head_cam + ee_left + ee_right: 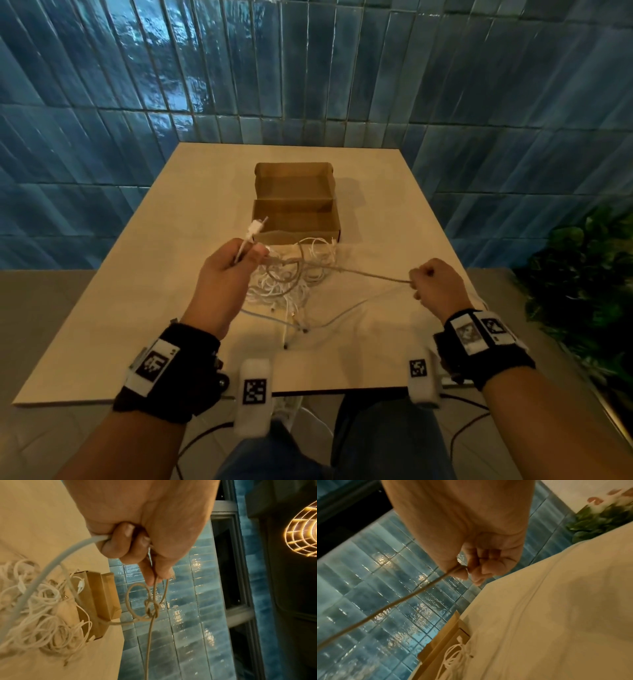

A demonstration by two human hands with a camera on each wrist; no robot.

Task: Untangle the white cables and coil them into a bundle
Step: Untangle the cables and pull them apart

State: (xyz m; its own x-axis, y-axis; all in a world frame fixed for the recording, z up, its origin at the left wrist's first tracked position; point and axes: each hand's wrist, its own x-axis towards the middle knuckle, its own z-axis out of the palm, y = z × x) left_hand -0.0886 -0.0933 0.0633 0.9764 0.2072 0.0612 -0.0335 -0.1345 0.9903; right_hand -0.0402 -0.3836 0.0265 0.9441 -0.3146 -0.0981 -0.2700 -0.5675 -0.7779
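A tangled heap of white cables (291, 277) lies on the table in front of the cardboard box. My left hand (236, 257) is raised above the heap's left side, fingers curled round cable strands, with a white plug end (255, 228) sticking up from the fist. In the left wrist view my left hand (137, 550) also grips a thicker white cable (51, 566), and a thin strand hangs from it with a loose knot (151, 608). My right hand (431, 284) pinches that thin strand (370, 274), stretched taut between both hands. The right wrist view shows my right hand (467, 568) pinching the strand (385, 608).
An open cardboard box (296, 205) with its lid flipped back stands beyond the heap on the pale table (102, 325). Loose cable ends (294, 329) trail toward the near edge. A leafy plant (589, 281) stands right of the table. Blue tiled wall lies behind.
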